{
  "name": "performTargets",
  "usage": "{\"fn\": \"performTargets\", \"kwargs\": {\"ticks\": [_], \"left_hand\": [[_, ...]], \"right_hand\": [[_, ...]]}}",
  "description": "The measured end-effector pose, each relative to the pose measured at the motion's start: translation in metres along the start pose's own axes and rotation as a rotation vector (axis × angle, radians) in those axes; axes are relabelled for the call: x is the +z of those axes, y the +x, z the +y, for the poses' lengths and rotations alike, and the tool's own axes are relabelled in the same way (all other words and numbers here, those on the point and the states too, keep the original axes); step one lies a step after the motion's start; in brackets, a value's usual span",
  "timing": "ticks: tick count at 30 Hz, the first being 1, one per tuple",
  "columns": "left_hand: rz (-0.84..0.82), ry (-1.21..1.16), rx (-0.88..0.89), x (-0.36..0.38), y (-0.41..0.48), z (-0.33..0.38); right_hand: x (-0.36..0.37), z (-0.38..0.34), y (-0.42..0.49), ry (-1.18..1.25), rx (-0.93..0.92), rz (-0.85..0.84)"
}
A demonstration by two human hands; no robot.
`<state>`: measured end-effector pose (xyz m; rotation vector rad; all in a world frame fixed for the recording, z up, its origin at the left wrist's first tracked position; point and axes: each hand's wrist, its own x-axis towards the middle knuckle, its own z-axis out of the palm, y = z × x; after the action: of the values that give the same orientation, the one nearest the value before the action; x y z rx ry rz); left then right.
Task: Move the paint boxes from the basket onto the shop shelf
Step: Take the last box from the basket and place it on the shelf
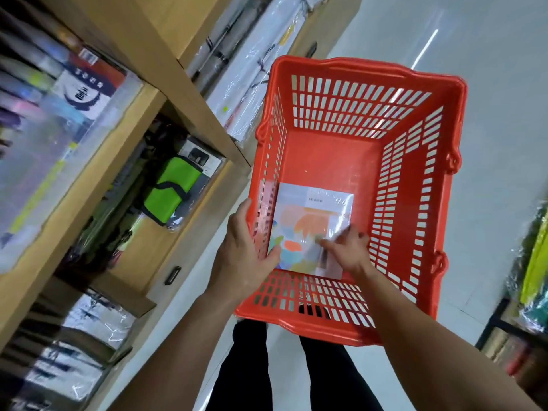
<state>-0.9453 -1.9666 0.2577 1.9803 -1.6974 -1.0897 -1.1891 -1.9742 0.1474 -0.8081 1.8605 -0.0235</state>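
One paint box lies in the red basket's near-left corner beside the wooden shop shelf; left hand clasps its edge, right hand spread on top, seemingly lifting it.

Paint box in basket, shelf left

A green pouch with a black strap lies in clear wrap in a cubby, and a grey pack sits behind it, touching. Above, a book with a red, navy and white cover leans among blurred wrapped stock. Wrapped rolls stand farther along. The pale floor reflects a light streak. Yellow-green packs sit at right.
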Motion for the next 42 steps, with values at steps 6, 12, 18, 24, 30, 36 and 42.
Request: {"fn": "performTargets", "kwargs": {"ticks": [6, 12, 18, 24, 30, 36, 42], "left_hand": [[0.006, -0.002, -0.005, -0.001, 0.0, 0.001], [-0.056, 0.003, -0.052, -0.006, -0.002, 0.005], [-0.166, 0.095, -0.174, -0.023, -0.004, 0.023], [0.043, 0.174, -0.024, -0.076, -0.02, 0.1], [-0.038, 0.021, 0.061, -0.172, -0.046, 0.192], [0.27, -0.016, 0.13, -0.26, -0.118, 0.221], [0.77, -0.206, 0.031, -0.34, -0.215, 0.188]], "right_hand": [[-0.003, -0.006, -0.012, 0.167, -0.158, 0.137], [-0.004, -0.034, -0.042, 0.244, -0.321, 0.122], [-0.06, -0.061, -0.108, 0.203, -0.449, 0.203], [-0.149, -0.095, -0.192, 0.096, -0.62, 0.182], [-0.227, -0.169, -0.299, 0.088, -0.914, -0.134], [-0.234, -0.231, -0.352, 0.109, -1.11, -0.084], [-0.18, -0.255, -0.389, 0.265, -1.169, -0.035]]}}
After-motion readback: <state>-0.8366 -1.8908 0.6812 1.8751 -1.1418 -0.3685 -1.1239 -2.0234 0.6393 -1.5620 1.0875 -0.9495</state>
